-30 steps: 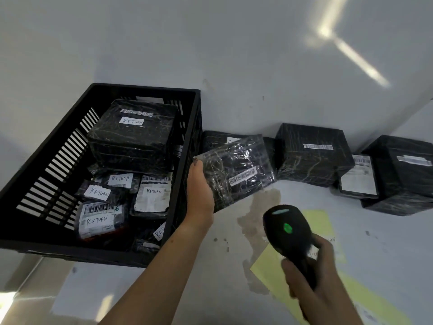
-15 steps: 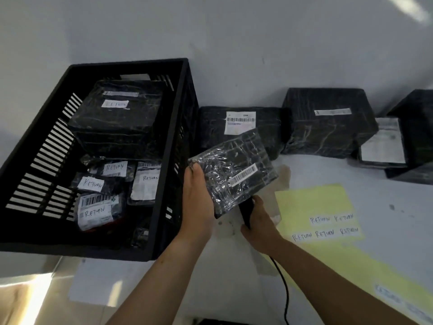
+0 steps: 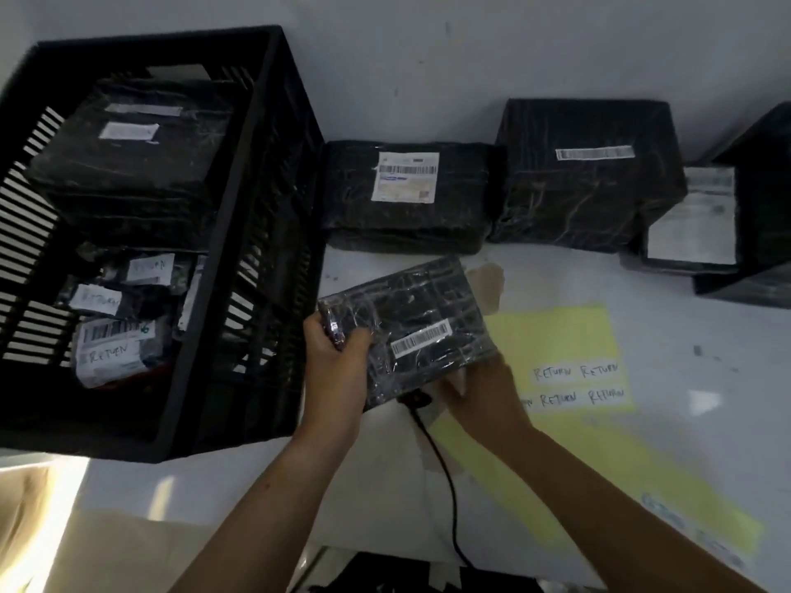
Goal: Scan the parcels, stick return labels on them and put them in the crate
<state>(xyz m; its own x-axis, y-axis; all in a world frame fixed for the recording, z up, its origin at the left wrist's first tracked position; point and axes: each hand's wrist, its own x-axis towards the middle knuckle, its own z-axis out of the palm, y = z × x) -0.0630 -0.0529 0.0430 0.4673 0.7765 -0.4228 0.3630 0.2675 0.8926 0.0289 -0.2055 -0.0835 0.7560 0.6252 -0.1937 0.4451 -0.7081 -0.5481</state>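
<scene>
Held parcel: a flat, black, film-wrapped parcel is held just above the table, beside the crate's right wall and clear of it.
Long axis: it runs left to right and rises a little toward the right, with the broad face turned up to the camera.
Barcode strip: a white strip lies on the upper face, parallel to the long axis and nearer the lower right.
Left hand: the left hand grips the parcel's left short end, with the thumb curled over the top face; the parcel extends rightward from this grip.
Right hand: the right hand is at the parcel's lower right corner. It is blurred, so its hold cannot be told.
Scanner: a black scanner shows just below the parcel's near edge, and its cable trails toward the person.
Label sheet: a yellow sheet with handwritten "RETURN" labels lies to the right of the parcel.
Table: it is white and stained near the parcel.
Crate: the black slatted crate holds parcels marked "RETURN".
Wall row: more black parcels stand along the wall.
</scene>
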